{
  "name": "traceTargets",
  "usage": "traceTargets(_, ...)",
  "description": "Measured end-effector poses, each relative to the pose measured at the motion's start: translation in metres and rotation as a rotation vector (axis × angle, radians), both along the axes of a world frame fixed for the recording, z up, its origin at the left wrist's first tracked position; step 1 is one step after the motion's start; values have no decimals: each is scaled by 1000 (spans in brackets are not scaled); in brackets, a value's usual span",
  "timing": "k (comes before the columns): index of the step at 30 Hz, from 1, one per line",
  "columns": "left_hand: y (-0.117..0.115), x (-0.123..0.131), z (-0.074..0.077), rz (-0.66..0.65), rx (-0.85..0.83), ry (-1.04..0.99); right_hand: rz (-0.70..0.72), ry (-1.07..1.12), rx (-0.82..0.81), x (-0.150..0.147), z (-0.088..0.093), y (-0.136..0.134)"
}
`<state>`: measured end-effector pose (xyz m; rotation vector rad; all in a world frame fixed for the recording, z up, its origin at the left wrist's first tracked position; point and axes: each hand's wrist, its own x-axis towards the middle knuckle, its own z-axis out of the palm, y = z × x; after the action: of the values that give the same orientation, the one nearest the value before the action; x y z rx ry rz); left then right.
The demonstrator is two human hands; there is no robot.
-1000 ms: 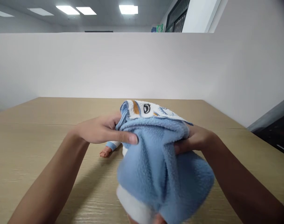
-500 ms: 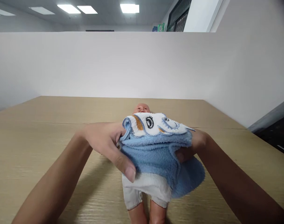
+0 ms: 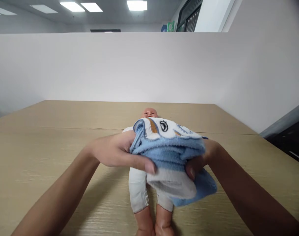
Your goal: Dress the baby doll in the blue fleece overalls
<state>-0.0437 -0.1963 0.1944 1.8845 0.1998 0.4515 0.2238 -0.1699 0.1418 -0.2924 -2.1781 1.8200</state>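
Towel (image 3: 169, 149) now higher, doll (image 3: 149, 196) uncovered

The blue towel (image 3: 171, 154) hides the doll's (image 3: 139, 193) chest and arms, leaving only the top of its head showing above the towel. Below the towel, the doll's feet are cut off by the bottom edge. The right hand's (image 3: 200, 159) fingers are mostly buried in the towel.

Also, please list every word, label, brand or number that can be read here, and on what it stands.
None can be read.
Blue towel, held by left hand and right hand over the doll: embroidered eye and shapes, no letters.
Green sign far behind: too small to read.
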Motion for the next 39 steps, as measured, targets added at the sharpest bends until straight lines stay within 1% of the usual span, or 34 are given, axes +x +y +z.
traceTargets(2, -12, -1, -13, 131, -40, -59, -49, 109, -65, 9, -6, -9)
traceTargets(3, -20, -3, -20, 173, -73, -62, -89, 142, -92, 13, -8, -16)
traceTargets(6, -49, -9, -41, 260, -203, -38, -192, 124, -135, 14, -8, -43)
traceTargets(7, -60, -11, -46, 279, -255, -54, -194, 82, -146, 11, -5, -53)
traceTargets(8, -71, -12, -50, 289, -313, -69, -161, 40, -162, 6, -2, -63)
traceTargets(11, -103, -13, -57, 295, -468, -52, -13, -53, -245, -11, 7, -93)
traceTargets(12, -113, -13, -60, 339, -489, -34, -38, -66, -230, -16, 8, -104)
traceTargets(13, -122, -12, -64, 418, -487, -16, -119, -66, -177, -21, 8, -114)
traceTargets(14, -130, -10, -68, 530, -467, 10, -258, -70, -92, -25, 6, -123)
traceTargets(16, -143, -4, -78, 797, -401, 61, -595, -100, 96, -31, -1, -141)
traceTargets(17, -147, -1, -83, 907, -370, 79, -727, -124, 158, -33, -6, -148)
traceTargets(18, -151, 2, -88, 993, -349, 89, -819, -145, 194, -36, -12, -153)
traceTargets(20, -155, 8, -97, 1103, -318, 79, -891, -174, 233, -41, -23, -158)
traceTargets(22, -156, 12, -106, 1147, -301, 71, -905, -196, 275, -45, -32, -158)
traceTargets(25, -154, 15, -119, 1152, -270, 111, -947, -260, 320, -48, -44, -151)
traceTargets(27, -150, 14, -128, 1146, -230, 143, -948, -291, 321, -48, -52, -147)
traceTargets(30, -143, 13, -138, 1112, -196, 139, -968, -320, 313, -46, -64, -141)
traceTargets(34, -133, 12, -144, 1078, -196, 138, -994, -315, 306, -45, -77, -134)
traceTargets(39, -110, 9, -141, 1078, -157, 224, -1014, -293, 326, -43, -86, -117)
